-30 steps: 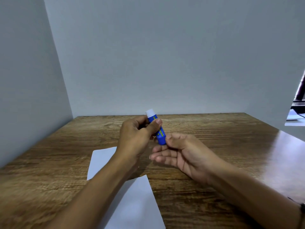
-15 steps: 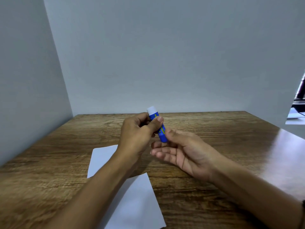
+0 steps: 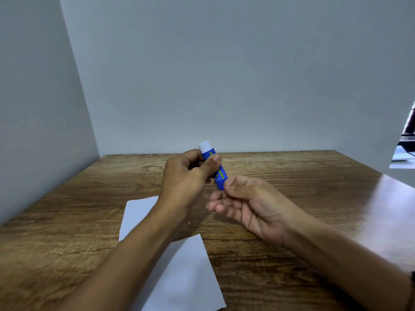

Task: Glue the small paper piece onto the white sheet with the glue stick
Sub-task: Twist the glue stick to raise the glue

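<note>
Above the wooden table [image 3: 292,176], the left hand [image 3: 186,178] grips the glue stick [image 3: 215,169]; the right hand [image 3: 251,203] pinches its lower end. Beneath the forearms, the white sheet [image 3: 186,277] lies flat, clear of the table edges.

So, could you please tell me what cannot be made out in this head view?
- Small paper piece: not visible anywhere.
- White sheet: middle hidden by the left forearm, near corner cut off by the frame's bottom edge.
- Glue stick: label too small to read, base covered by the right hand.

The tabletop [image 3: 292,176] is grained wood with a soft sheen at its right edge, the sheet [image 3: 186,277] matt white paper, and the glue stick [image 3: 219,173] glossy blue plastic.
</note>
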`<state>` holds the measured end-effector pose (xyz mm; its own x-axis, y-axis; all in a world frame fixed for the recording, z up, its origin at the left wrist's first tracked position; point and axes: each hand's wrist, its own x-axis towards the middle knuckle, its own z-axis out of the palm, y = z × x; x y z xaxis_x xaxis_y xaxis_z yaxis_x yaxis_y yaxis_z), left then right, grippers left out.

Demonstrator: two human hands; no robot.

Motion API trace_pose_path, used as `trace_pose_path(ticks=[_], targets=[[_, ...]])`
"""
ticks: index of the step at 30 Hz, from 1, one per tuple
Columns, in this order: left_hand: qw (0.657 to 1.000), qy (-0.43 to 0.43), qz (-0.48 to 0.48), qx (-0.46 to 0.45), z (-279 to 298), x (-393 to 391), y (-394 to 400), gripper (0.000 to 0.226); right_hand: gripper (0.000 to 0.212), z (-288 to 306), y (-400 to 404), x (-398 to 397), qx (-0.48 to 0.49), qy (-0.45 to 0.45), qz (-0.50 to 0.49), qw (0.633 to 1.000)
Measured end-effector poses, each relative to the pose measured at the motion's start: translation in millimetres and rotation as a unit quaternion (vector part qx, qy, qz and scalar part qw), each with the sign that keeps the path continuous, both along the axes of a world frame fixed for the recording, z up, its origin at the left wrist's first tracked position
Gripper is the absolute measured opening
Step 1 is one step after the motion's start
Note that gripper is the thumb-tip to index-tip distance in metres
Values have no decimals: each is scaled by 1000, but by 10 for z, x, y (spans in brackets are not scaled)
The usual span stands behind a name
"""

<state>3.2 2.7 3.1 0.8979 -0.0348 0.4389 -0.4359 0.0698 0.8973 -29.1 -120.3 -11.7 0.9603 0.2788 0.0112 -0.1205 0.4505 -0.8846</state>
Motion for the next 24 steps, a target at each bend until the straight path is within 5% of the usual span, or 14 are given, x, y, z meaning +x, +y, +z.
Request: trace_pose_path(ticks=[3, 9, 24], targets=[[1000, 6, -3, -7, -2, 9, 5, 16, 36, -2, 1, 9, 1, 27, 4, 1000], [1000, -1, 6, 16, -17, 15, -7, 19, 2, -14, 46, 5, 2, -15, -26, 1000], [1000, 1, 4, 5, -3, 13, -3, 19, 23, 15, 27, -21, 13, 14, -8, 1000]])
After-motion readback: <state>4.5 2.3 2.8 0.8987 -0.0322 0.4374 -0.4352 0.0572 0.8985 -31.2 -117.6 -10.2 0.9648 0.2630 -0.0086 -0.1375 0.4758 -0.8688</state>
